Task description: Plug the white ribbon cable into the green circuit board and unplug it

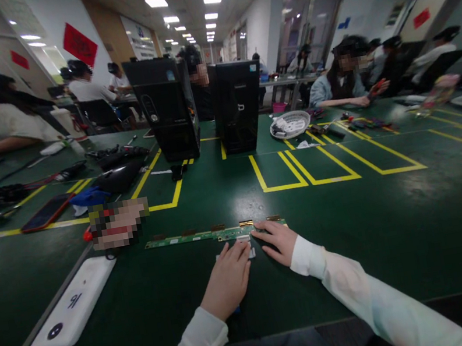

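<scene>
A long, narrow green circuit board (pixel 193 238) with copper-coloured tabs along its far edge lies flat on the green table. At its near edge, right of the middle, sits a small white flat piece (pixel 252 251), perhaps a ribbon cable; its kind is not clear. My left hand (pixel 227 277) rests over this piece with the fingers close together and bent onto it, hiding most of it. My right hand (pixel 278 240) has its fingers apart, the tips touching the right part of the board. Something blue shows in part beneath my left wrist.
A white power bank-like device (pixel 73 305) lies at left, near a red-edged phone (pixel 52 212). Two black computer towers (pixel 165 110) (pixel 239 106) stand ahead. A white basket (pixel 290 124) is beyond yellow tape outlines. Other people sit around the table.
</scene>
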Action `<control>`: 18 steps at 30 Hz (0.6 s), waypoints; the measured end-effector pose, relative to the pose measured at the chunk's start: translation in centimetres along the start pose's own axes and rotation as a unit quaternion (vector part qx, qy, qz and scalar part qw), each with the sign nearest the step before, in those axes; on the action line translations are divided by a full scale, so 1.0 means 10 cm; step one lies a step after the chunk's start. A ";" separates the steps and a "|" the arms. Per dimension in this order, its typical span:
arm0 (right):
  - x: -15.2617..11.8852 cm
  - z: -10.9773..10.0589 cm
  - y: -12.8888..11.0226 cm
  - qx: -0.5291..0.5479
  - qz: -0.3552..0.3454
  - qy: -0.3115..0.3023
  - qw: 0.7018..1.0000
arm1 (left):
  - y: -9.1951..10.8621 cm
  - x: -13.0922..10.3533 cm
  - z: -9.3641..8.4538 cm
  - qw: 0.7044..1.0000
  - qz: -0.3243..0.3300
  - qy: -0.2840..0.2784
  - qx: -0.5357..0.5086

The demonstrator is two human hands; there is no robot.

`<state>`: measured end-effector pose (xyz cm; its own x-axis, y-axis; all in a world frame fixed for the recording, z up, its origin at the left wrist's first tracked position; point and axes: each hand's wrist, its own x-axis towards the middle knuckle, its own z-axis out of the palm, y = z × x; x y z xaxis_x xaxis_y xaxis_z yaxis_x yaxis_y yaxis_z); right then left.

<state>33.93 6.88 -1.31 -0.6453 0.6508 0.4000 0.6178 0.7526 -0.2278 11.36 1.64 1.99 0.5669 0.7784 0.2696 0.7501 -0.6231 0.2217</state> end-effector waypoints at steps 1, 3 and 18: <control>0.00 0.00 0.00 0.000 -0.001 -0.001 1.000 | 0.00 0.00 0.00 1.000 0.001 0.000 0.000; 0.00 -0.01 0.00 0.000 -0.001 -0.004 1.000 | -0.01 0.00 0.00 1.000 0.005 0.000 -0.004; 0.01 0.05 0.02 -0.010 -0.004 0.025 1.000 | -0.15 -0.04 -0.22 0.989 -0.064 0.071 -0.109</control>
<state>33.75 7.19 -1.73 -0.6271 0.6389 0.4456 0.6219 0.7551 -0.2075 9.21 2.08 3.57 0.4057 0.8434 0.3522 0.7128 -0.5332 0.4556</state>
